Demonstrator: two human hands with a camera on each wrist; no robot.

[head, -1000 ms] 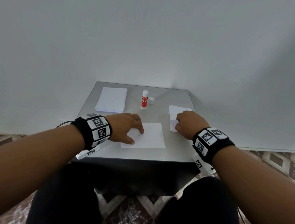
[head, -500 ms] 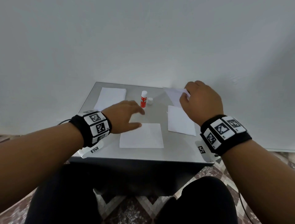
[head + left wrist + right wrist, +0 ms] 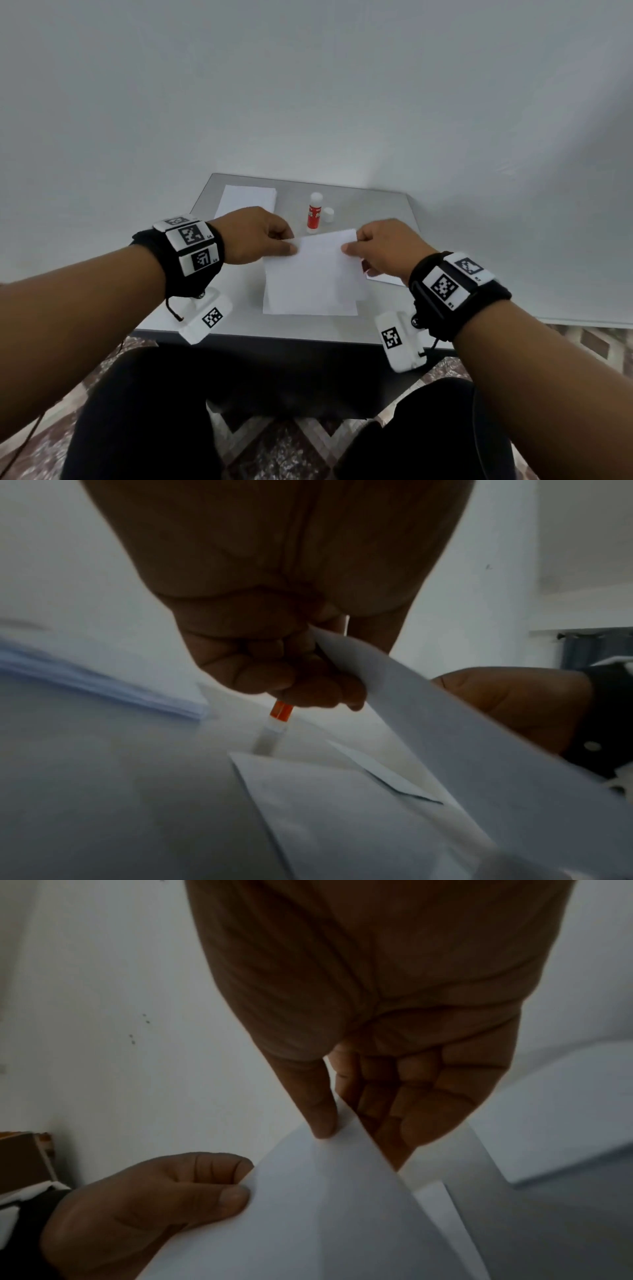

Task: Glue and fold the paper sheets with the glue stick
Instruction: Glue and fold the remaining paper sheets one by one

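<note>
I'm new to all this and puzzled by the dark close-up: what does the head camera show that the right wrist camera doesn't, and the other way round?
Only the head view shows the upright glue stick, its cap beside it, the paper stack and the sheet lying flat on the table. Only the right wrist view shows the underside of the right hand, its thumb pinching the paper. Both show the left hand and right hand each pinching the same lifted sheet.
</note>
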